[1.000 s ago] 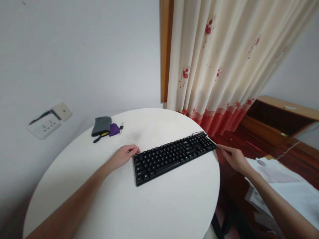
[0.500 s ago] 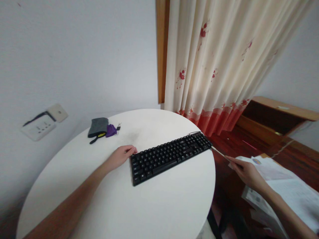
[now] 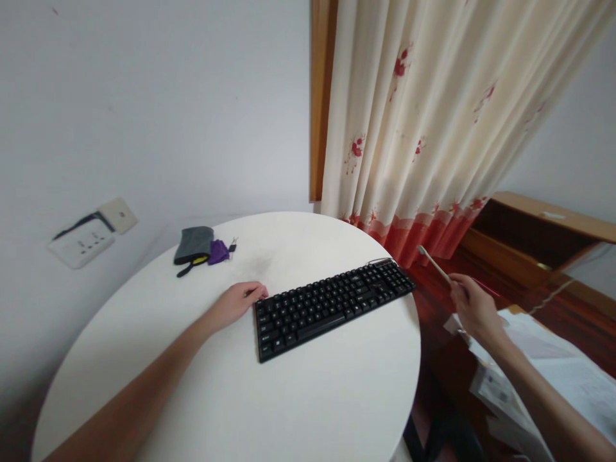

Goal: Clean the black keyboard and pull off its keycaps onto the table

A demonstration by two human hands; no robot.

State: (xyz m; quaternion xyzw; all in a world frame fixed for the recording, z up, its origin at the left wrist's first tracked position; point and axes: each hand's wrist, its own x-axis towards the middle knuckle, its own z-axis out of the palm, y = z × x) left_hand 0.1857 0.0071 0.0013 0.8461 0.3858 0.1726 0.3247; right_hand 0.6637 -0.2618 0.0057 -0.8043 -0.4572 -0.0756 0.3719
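Note:
A black keyboard [image 3: 332, 305] lies slantwise on the round white table [image 3: 327, 391]. At its upper left corner rests my left hand [image 3: 239, 301], closed, the curled fingers against the keyboard's edge. My right hand [image 3: 474, 307] is beyond the table's right edge, closed around the handle of a thin white toothbrush [image 3: 436, 262]. The brush head points up and left, apart from the keyboard's right end. Its lower handle is hidden in my fingers.
A grey pouch [image 3: 195, 244], a purple cloth [image 3: 219, 251] and a black binder clip [image 3: 233, 248] lie at the back left of the table. Papers [image 3: 558, 359] are at the lower right. A wall socket [image 3: 83, 242], a curtain [image 3: 409, 128] and a wooden cabinet [image 3: 548, 218] stand around.
My right hand has lifted the toothbrush up and away from the keyboard's right end, where its tip was before. My left hand stays at the keyboard's corner. The view has shifted slightly.

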